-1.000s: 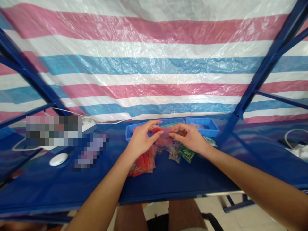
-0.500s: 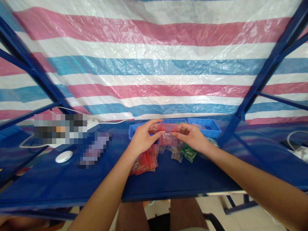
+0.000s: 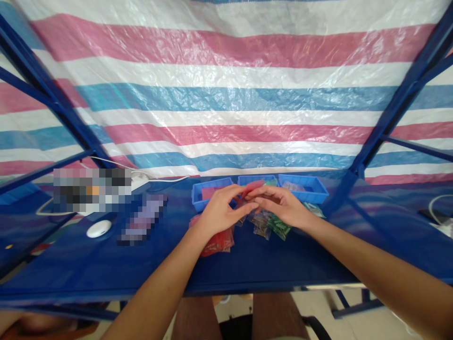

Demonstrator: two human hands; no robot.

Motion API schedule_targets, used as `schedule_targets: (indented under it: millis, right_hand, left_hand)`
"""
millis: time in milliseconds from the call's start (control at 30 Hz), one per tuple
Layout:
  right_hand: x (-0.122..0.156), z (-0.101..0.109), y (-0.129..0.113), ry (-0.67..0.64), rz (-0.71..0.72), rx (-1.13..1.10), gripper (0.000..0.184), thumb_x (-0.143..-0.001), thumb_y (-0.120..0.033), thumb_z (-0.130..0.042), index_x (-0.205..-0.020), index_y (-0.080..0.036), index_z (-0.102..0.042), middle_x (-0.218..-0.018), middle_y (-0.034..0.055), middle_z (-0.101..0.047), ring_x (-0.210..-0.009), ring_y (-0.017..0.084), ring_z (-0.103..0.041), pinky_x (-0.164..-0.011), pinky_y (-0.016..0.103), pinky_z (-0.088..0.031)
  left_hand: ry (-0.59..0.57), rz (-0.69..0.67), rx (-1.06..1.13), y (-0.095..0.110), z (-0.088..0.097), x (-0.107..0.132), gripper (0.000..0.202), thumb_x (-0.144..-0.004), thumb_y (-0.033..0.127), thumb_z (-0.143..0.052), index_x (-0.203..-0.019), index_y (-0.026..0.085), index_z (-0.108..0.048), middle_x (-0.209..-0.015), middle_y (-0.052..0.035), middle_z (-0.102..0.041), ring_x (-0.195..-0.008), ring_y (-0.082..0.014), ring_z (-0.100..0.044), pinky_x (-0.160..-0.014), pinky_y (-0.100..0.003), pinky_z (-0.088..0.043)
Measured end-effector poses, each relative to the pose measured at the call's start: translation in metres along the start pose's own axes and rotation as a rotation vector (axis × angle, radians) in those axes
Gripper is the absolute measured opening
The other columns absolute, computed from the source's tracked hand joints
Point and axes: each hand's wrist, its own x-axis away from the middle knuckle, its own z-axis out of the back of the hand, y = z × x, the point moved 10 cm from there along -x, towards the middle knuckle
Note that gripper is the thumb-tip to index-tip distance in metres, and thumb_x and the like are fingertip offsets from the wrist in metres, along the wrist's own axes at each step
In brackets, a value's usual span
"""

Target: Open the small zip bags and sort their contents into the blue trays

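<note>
Head view: both forearms reach in from the near side and converge over the blue tabletop, wrists bent so the hands face each other. The left hand, palm turned inward, and the right hand, fingers curled, pinch a small translucent red plastic bag between thumbs and fingertips, the thumb tips close together. The bag is held up in front of the far middle blue plastic tray. Red plastic packets lie below the left hand; green plastic packets lie below the right.
</note>
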Motion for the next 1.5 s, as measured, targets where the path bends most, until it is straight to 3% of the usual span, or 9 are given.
schedule_targets:
  millis: [200, 300, 400, 500, 767, 967, 1167, 1400, 1500]
  right_hand:
    - [0.001, 0.037, -0.002, 0.299, 0.037, 0.111, 0.032, -0.091, -0.055, -0.074, -0.095, -0.023, -0.073, -0.086, 0.0040, -0.075, -0.062, 0.016, -0.063, -0.060, 0.033, -0.056]
    - [0.004, 0.053, -0.001, 0.440, 0.086, 0.133, 0.043, -0.081, -0.051, -0.085, -0.111, -0.025, -0.069, -0.090, 0.0022, -0.072, -0.074, 0.018, -0.066, -0.060, 0.029, -0.055]
    - [-0.002, 0.039, 0.009, 0.296, 0.040, 0.076, 0.052, -0.077, -0.048, -0.089, -0.119, -0.027, -0.068, -0.102, 0.0032, -0.075, -0.095, 0.022, -0.070, -0.076, 0.033, -0.060]
    - [-0.006, 0.025, 0.016, 0.156, -0.023, 0.068, 0.037, -0.084, -0.050, -0.082, -0.110, -0.025, -0.074, -0.098, 0.0027, -0.078, -0.084, 0.021, -0.070, -0.076, 0.036, -0.059]
    - [-0.005, 0.046, 0.026, 0.339, -0.038, 0.016, 0.034, -0.080, -0.051, -0.085, -0.093, -0.026, -0.067, -0.079, -0.0014, -0.071, -0.060, 0.018, -0.060, -0.056, 0.034, -0.052]
    - [-0.003, 0.029, 0.013, 0.258, -0.005, 0.043, 0.034, -0.081, -0.052, -0.085, -0.088, -0.026, -0.064, -0.082, -0.0014, -0.072, -0.073, 0.019, -0.067, -0.070, 0.035, -0.058]
    - [-0.002, 0.009, 0.004, 0.115, 0.004, -0.055, 0.031, -0.089, -0.052, -0.077, -0.108, -0.027, -0.074, -0.110, 0.0044, -0.079, -0.102, 0.024, -0.074, -0.095, 0.042, -0.059]
    - [0.001, 0.053, 0.005, 0.418, 0.053, 0.090, 0.032, -0.086, -0.053, -0.080, -0.104, -0.027, -0.073, -0.085, 0.0020, -0.073, -0.071, 0.019, -0.066, -0.057, 0.031, -0.053]
    - [0.000, 0.051, 0.011, 0.374, 0.037, 0.147, 0.039, -0.081, -0.052, -0.084, -0.109, -0.028, -0.072, -0.095, 0.0032, -0.075, -0.083, 0.021, -0.068, -0.063, 0.032, -0.055]
  left_hand:
    - [0.102, 0.137, 0.173, -0.028, 0.007, 0.000, 0.030, -0.100, 0.042, -0.062, -0.109, 0.019, -0.078, -0.108, -0.0086, -0.079, -0.097, -0.0238, -0.073, -0.087, -0.035, -0.057]
    - [0.109, 0.187, 0.352, -0.040, 0.001, 0.001, 0.037, -0.097, 0.047, -0.066, -0.118, 0.018, -0.076, -0.116, -0.0103, -0.079, -0.106, -0.0263, -0.074, -0.094, -0.038, -0.059]
    - [0.086, 0.214, 0.506, -0.046, -0.009, 0.001, 0.044, -0.094, 0.048, -0.070, -0.127, 0.018, -0.071, -0.121, -0.0110, -0.078, -0.111, -0.0267, -0.075, -0.100, -0.040, -0.059]
    - [0.077, 0.245, 0.559, -0.051, -0.014, 0.002, 0.049, -0.092, 0.046, -0.073, -0.131, 0.017, -0.067, -0.117, -0.0112, -0.079, -0.107, -0.0263, -0.076, -0.097, -0.040, -0.059]
    - [0.234, 0.183, 0.253, -0.040, 0.016, 0.001, 0.030, -0.093, 0.043, -0.073, -0.110, 0.018, -0.076, -0.114, -0.0101, -0.077, -0.101, -0.0225, -0.073, -0.087, -0.033, -0.059]
    - [0.024, 0.067, 0.211, -0.018, -0.009, 0.001, 0.041, -0.088, 0.046, -0.078, -0.121, 0.020, -0.074, -0.116, -0.0117, -0.073, -0.096, -0.0222, -0.073, -0.079, -0.032, -0.059]
    - [0.056, 0.039, 0.100, -0.020, -0.008, 0.001, 0.033, -0.090, 0.046, -0.076, -0.111, 0.019, -0.074, -0.104, -0.0076, -0.074, -0.089, -0.0207, -0.070, -0.080, -0.032, -0.058]
    - [0.119, 0.208, 0.289, -0.053, -0.006, 0.002, 0.034, -0.095, 0.046, -0.068, -0.115, 0.019, -0.075, -0.110, -0.0079, -0.079, -0.095, -0.0243, -0.073, -0.082, -0.035, -0.059]
    - [0.096, 0.232, 0.477, -0.055, -0.012, 0.001, 0.040, -0.091, 0.046, -0.074, -0.120, 0.018, -0.074, -0.117, -0.0098, -0.078, -0.102, -0.0265, -0.075, -0.089, -0.038, -0.061]
